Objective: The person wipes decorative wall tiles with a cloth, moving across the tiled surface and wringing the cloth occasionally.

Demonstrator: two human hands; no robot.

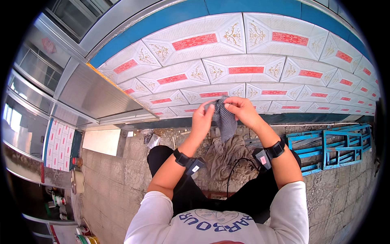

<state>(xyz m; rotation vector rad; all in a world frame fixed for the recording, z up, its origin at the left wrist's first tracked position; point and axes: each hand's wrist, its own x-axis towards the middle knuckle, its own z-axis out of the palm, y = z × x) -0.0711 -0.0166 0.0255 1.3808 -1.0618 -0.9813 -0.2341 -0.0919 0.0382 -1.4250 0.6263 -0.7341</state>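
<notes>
A grey striped piece of cloth (227, 122), perhaps a sock, hangs between my two hands, raised in front of the tiled wall. My left hand (203, 117) pinches its upper left edge, thumb on the near side. My right hand (241, 109) grips the bunched top between thumb and fingers. The lower end dangles freely, narrowing downward. Beneath it, on the ground between my knees, lies a crumpled brown cloth (224, 157). A black cable (230, 177) arcs over that cloth towards the device on my right wrist.
Blue metal frames (332, 148) lie stacked on the paving at the right. A wall of patterned tiles (246, 69) rises ahead. Clear plastic film (154, 141) lies by the wall's foot. At the left are a pale board (102, 141) and a large spool (78, 182).
</notes>
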